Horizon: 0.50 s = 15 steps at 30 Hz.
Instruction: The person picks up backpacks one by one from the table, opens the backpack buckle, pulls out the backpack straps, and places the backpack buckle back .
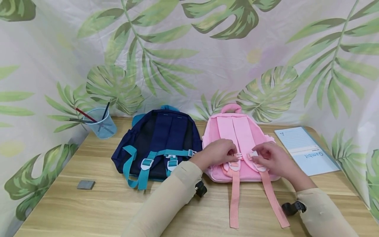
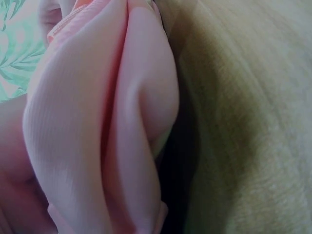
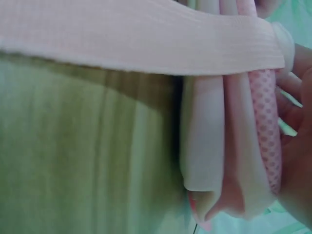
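Pinching parted buckle halves (image 1: 253, 154) in left grip (image 1: 217, 151) and right grip (image 1: 272, 158) — head view only; showing dimpled backpack mesh (image 3: 266, 129) — right wrist.

2 backpacks (image 1: 168, 131) (image 1: 244, 128) (one pink) | 2 hands (image 1: 217, 152) (image 1: 274, 159) | 1 cup (image 1: 105, 131) | 1 notebook (image 1: 306, 151) | 1 block (image 1: 86, 184)

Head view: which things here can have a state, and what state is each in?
Pink backpack, strap side up.
Buckle, unfastened, halves apart.
Left hand, holding one half.
Right hand, holding the other.
Navy backpack, strap side up.
Cup, upright, holding pens or pencils.
Notebook, lying flat.
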Tool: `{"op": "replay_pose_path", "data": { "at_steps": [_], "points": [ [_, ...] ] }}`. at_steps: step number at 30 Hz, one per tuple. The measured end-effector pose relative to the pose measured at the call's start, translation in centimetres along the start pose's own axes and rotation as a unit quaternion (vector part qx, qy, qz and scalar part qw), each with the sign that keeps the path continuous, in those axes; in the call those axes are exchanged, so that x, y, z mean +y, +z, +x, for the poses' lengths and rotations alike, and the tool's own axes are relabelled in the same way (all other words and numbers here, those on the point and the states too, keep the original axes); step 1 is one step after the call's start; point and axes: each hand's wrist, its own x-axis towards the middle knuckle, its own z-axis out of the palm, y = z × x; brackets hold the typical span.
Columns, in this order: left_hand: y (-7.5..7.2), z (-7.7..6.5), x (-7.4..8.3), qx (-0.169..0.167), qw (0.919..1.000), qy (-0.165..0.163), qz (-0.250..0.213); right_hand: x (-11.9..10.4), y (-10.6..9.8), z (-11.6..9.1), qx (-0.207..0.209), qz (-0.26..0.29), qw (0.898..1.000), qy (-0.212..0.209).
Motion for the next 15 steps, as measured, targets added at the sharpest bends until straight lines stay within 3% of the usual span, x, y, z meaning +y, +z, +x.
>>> {"op": "replay_pose_path", "data": {
  "at_steps": [9, 15],
  "points": [
    [-0.17, 0.11, 0.10, -0.018, 0.9996, 0.001, 0.021, -0.20, -0.29, 0.55, -0.035, -0.014, 0.999, -0.010],
    [-0.42, 0.07, -0.16, -0.011, 0.9991, 0.032, 0.026, -0.47, -0.20, 0.48, -0.032, -0.024, 0.999, -0.009]
  ]
}}
